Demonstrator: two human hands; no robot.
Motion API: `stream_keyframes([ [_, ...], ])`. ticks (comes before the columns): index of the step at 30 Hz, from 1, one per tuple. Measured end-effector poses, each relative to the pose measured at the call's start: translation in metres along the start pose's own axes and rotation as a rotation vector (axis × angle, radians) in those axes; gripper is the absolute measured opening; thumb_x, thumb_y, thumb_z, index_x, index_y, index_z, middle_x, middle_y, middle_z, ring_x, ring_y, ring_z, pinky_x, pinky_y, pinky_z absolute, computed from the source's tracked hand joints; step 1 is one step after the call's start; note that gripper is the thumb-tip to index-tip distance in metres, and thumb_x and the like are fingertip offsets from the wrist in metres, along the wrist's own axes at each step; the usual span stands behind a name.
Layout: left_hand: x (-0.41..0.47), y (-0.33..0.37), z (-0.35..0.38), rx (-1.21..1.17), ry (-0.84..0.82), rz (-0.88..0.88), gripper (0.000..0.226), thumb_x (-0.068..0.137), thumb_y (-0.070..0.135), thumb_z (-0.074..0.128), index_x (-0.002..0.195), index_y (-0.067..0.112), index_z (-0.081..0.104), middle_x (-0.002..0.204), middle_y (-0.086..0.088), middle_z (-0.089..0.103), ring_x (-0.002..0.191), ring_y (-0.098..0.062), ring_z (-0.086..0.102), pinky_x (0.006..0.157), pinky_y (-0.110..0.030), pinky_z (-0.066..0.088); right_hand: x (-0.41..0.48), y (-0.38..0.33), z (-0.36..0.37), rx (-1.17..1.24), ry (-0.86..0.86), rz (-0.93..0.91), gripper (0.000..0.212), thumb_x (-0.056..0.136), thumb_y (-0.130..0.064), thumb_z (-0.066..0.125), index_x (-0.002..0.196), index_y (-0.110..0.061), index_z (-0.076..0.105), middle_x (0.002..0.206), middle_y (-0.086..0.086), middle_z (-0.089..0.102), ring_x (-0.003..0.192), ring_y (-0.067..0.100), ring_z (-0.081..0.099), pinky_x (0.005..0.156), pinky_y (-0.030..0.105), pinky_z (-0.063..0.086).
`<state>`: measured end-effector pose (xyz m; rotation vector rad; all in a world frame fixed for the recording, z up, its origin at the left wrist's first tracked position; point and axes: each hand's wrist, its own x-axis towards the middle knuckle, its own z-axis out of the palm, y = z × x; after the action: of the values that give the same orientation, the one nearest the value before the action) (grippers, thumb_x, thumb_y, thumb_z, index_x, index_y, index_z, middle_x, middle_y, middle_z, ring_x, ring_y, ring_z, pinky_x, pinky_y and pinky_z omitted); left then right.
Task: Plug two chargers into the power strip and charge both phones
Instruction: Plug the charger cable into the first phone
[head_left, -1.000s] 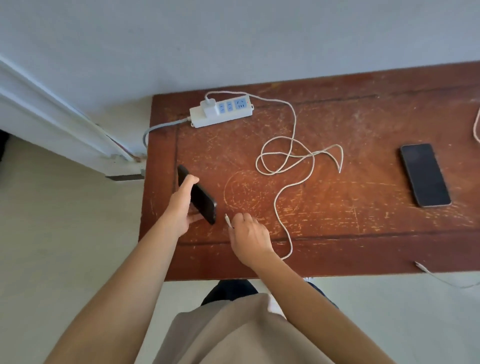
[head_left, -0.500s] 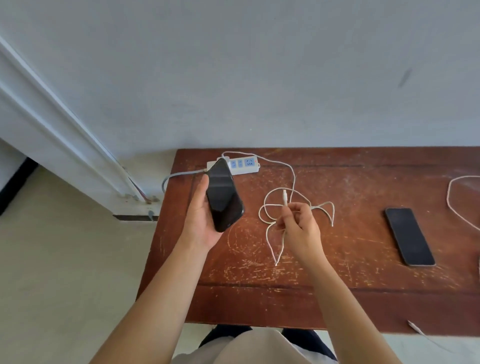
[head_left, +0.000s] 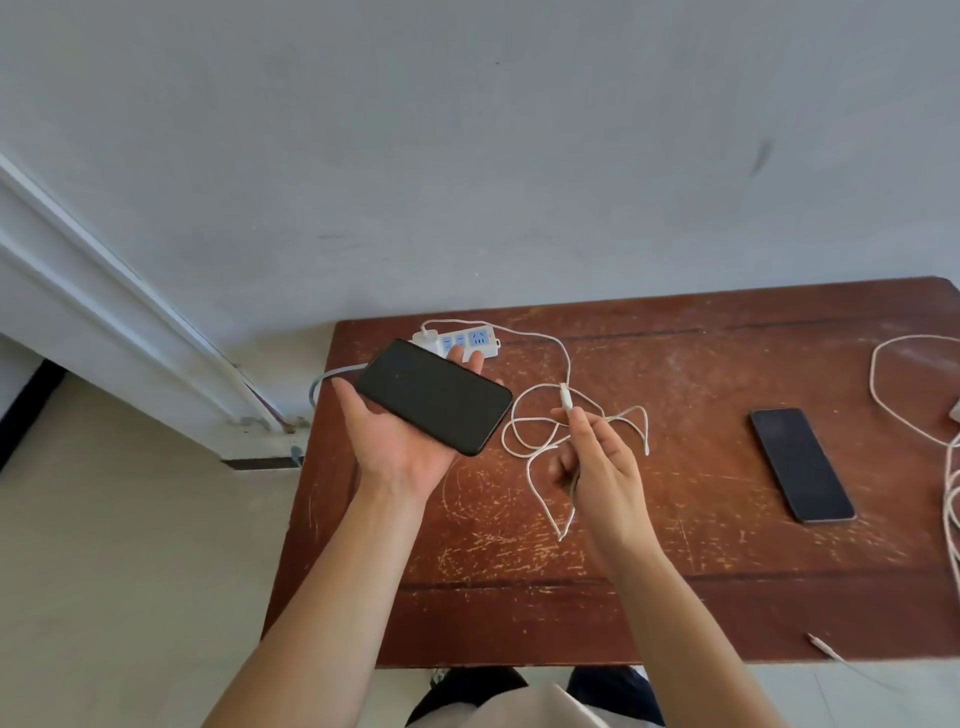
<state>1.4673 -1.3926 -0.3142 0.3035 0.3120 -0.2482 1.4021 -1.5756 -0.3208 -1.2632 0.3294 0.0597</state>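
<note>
Phone 1 (head_left: 434, 396): lying screen-up across the left hand (head_left: 395, 441), raised above the worktop (head_left: 727, 545); fingers (head_left: 470, 358) curling under its far edge, thumb along the near side.

Cable plug (head_left: 566, 397): being pinched between the right hand's (head_left: 602, 467) thumb and forefinger, tip pointing up and away, apart from the phone. The port end of the phone is facing the plug but not yet meeting it.

Cable (head_left: 540, 436): trailing in loose loops on the worktop back to charger 1 (head_left: 427, 336), sitting in the strip (head_left: 467, 340).

Phone 2 (head_left: 801, 464): lying flat, well apart to the right, nothing attached.

Cable 2 (head_left: 883, 395): coiling at the right edge.

Risks, judged: the plug is coming in tilted and could scrape past the port; the phone is only resting on an open palm and could slide off under the push; a loop could snag and tug the strip.

Unclear: charger 2 is cut off at the right edge; the strip's near side is hidden behind phone and fingers; the phone's port is not making out; a stray cable end (head_left: 821, 642) is running off the front edge.
</note>
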Motion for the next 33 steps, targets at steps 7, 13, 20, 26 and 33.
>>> stream_keyframes([
  [7,-0.005,0.004,0.000,-0.121,0.133,0.067,0.086,0.098,0.071,0.018,0.143,0.005,0.050,0.127,-0.025,0.065,0.107,-0.037,0.069,0.076,-0.054,0.062,-0.014,0.000,0.010,-0.042,-0.120,-0.023,0.028,0.096,-0.038,0.063,0.093,-0.015,0.078,0.070,-0.001,0.063,0.066,0.012,0.062,0.065,0.022,0.053],
  [13,-0.008,0.008,-0.011,-0.036,0.175,0.153,0.074,0.102,0.062,0.019,0.131,0.009,0.062,0.114,-0.023,0.073,0.104,-0.039,0.073,0.073,-0.052,0.062,-0.027,-0.008,0.024,-0.175,-0.199,-0.068,0.024,0.092,-0.044,0.067,0.089,-0.026,0.082,0.069,0.010,0.057,0.064,0.022,0.044,0.055,0.028,0.037],
  [20,-0.009,0.011,-0.012,0.021,0.131,0.171,0.077,0.101,0.062,0.023,0.114,0.007,0.075,0.114,-0.021,0.072,0.102,-0.037,0.073,0.075,-0.050,0.061,-0.028,-0.010,0.031,-0.178,-0.218,-0.083,0.021,0.094,-0.039,0.066,0.085,-0.028,0.082,0.064,0.011,0.051,0.057,0.021,0.037,0.046,0.020,0.031],
  [26,-0.012,0.015,-0.008,0.136,0.016,0.139,0.057,0.096,0.053,0.042,0.132,0.013,0.057,0.131,-0.014,0.055,0.116,-0.032,0.063,0.098,-0.051,0.053,-0.026,-0.010,0.029,-0.207,-0.235,-0.055,0.021,0.093,-0.040,0.068,0.085,-0.026,0.082,0.063,0.013,0.051,0.058,0.025,0.036,0.049,0.026,0.032],
  [33,-0.008,0.020,-0.006,0.215,0.082,0.118,0.081,0.095,0.073,0.024,0.137,0.014,0.058,0.128,-0.013,0.061,0.121,-0.032,0.063,0.096,-0.052,0.053,-0.017,-0.016,0.020,-0.313,-0.249,-0.023,0.022,0.090,-0.044,0.070,0.081,-0.028,0.082,0.063,0.020,0.052,0.056,0.024,0.038,0.046,0.023,0.033],
])
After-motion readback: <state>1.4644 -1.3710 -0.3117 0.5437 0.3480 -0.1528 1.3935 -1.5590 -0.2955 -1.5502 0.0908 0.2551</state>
